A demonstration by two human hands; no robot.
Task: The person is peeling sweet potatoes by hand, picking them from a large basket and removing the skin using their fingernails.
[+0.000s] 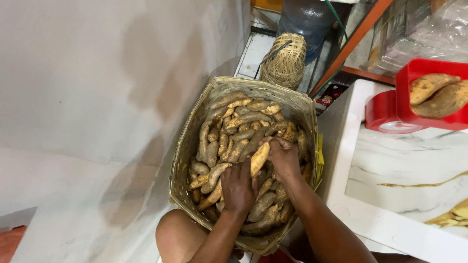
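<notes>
A large woven basket (181, 160) stands on the floor, filled with many tan, dirt-smudged sweet potatoes (229, 141). Both of my hands are down inside it. My left hand (239, 187) rests palm-down on the pile with its fingers against the lower end of one pale sweet potato (260, 158). My right hand (284, 157) is closed around the upper part of that same sweet potato, which stands tilted above the rest. My bare knee (178, 238) shows just below the basket.
A red scale tray (414, 117) at the right holds two sweet potatoes (436, 95) over a red scale body (380, 109), standing on a white marble-patterned table (404, 180). A small woven basket (285, 61) and a large water bottle (307, 19) stand behind. A pale wall is at left.
</notes>
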